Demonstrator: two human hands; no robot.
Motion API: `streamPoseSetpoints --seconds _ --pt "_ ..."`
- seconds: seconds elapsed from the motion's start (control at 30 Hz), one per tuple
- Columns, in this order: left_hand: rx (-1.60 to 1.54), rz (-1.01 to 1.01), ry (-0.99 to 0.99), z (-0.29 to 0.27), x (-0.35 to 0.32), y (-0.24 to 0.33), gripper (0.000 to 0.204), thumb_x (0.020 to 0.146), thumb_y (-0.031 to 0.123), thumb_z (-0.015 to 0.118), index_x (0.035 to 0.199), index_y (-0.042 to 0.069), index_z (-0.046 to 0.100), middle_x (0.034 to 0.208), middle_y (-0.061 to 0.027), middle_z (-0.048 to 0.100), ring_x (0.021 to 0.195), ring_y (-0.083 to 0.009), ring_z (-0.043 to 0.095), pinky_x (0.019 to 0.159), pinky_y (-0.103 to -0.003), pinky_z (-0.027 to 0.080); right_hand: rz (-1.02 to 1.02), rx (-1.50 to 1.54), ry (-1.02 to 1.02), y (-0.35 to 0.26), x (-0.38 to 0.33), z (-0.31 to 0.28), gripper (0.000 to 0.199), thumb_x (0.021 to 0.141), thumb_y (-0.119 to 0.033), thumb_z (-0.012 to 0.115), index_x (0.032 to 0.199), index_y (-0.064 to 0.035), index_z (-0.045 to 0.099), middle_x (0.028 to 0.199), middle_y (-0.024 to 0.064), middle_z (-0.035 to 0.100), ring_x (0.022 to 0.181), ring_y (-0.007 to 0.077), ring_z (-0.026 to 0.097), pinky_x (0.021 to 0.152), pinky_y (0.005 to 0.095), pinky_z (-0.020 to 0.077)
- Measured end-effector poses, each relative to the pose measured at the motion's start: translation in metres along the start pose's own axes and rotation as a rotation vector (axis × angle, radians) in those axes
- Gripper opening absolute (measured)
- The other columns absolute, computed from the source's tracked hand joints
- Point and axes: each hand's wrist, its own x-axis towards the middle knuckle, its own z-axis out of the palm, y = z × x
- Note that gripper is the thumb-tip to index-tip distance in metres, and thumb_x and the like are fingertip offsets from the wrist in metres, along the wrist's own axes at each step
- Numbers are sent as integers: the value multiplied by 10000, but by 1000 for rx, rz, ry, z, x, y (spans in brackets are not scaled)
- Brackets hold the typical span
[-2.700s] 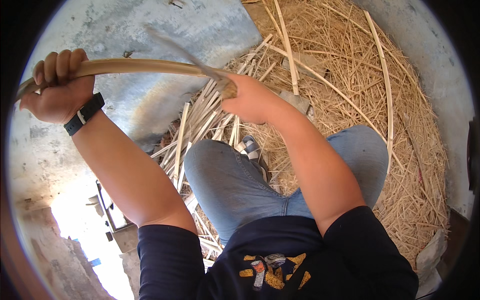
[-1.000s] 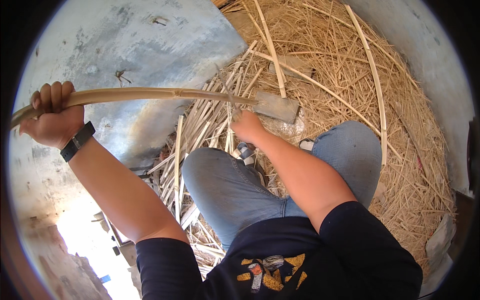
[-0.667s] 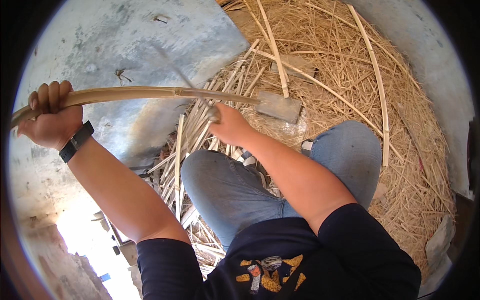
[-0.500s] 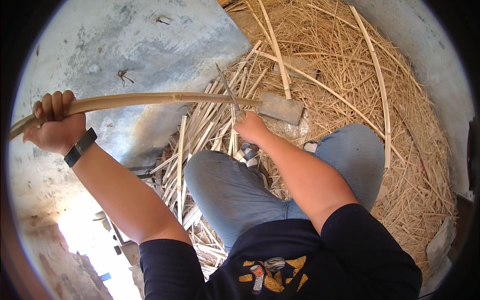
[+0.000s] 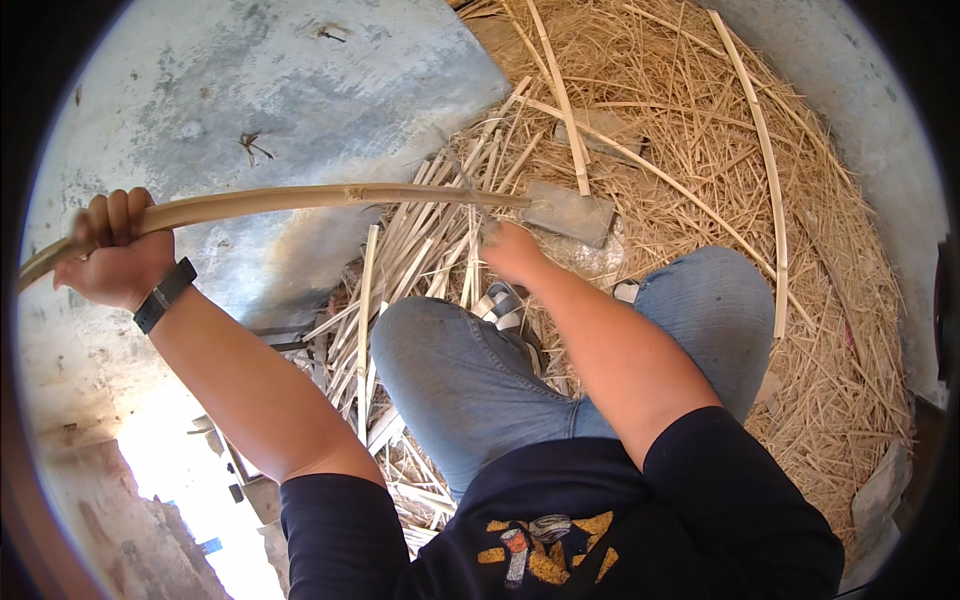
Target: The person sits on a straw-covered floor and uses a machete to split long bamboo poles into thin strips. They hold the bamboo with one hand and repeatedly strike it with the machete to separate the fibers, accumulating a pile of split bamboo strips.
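Observation:
My left hand (image 5: 125,255), a dark band at its wrist, is wrapped round a long split bamboo strip (image 5: 290,198) out at the left. The strip arcs across to the right, and its far end meets a flat grey block (image 5: 572,214) on the floor. Close to that end, my right hand (image 5: 514,252) is closed on the handle of a knife. The knife blade (image 5: 463,172) points up and to the left across the strip; motion smears it, so whether it touches the bamboo I cannot tell.
Thin bamboo slats (image 5: 420,245) lie piled left of my knees. Shavings (image 5: 690,150) cover the floor ahead and to the right, with long strips (image 5: 757,140) on top. Another flat slab (image 5: 605,133) lies beyond the block. A grey wall (image 5: 270,90) stands at the left.
The knife in my right hand has gone from sharp to blurred, and that hand has shifted slightly right. My left hand keeps its hold on the bamboo strip, nearly in place.

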Motion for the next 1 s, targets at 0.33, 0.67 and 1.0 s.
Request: streamPoseSetpoints --seconds 0.33,0.67,1.0 --pt "125 32 135 0 0 -2 760 902 845 221 726 126 393 572 11 236 495 -135 182 487 -272 191 -67 57 -53 -47 -15 5 503 826 -130 650 1290 43 557 1194 258 652 1043 356 668 913 423 534" --pt "163 50 191 9 -1 -5 814 864 888 202 740 109 403 574 4 249 490 -133 169 479 -276 190 -12 61 21 -2 4 11 425 850 -137 637 1229 47 581 1121 217 662 971 320 681 858 423 551" --pt "146 40 181 6 2 -6 845 838 911 184 734 100 397 576 3 250 501 -132 170 483 -278 192 -222 -48 -50 -70 -16 10 422 813 -158 673 1182 30 592 930 189 666 861 286 670 776 409 547"
